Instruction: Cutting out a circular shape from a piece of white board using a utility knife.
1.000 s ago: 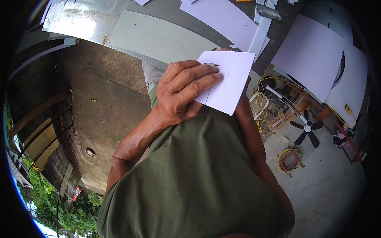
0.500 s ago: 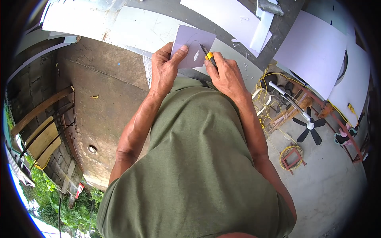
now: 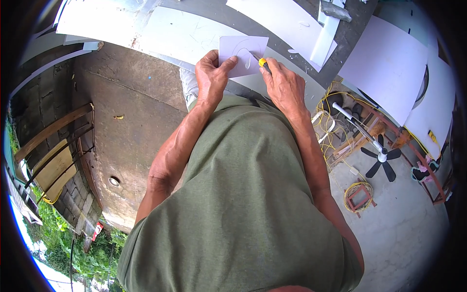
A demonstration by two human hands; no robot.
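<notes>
My left hand [image 3: 212, 73] pinches the left edge of a small white sheet [image 3: 231, 47], thumb on top. A curved outline is drawn on the sheet, and a narrow leaf-shaped opening or mark shows near its middle. Closed round a yellow-and-black utility knife [image 3: 263, 63], my right hand [image 3: 286, 85] has the blade at the sheet, close beside that narrow shape. Whether the tip is cutting into it cannot be made out. The sheet is held above larger white sheets [image 3: 180, 31] on the work table.
On the dark table [image 3: 272, 29] lie white offcuts, small scraps and a grey block [image 3: 335, 10]. More large white sheets [image 3: 384, 68] stand at the right. Below them are a tangled yellow cord [image 3: 323, 104], a black-bladed fan [image 3: 382, 155] and a reddish frame [image 3: 359, 197].
The small sheet has tilted flatter and shifted slightly right with both hands. The knife blade has moved along the drawn shape, now nearer the narrow shape's top.
</notes>
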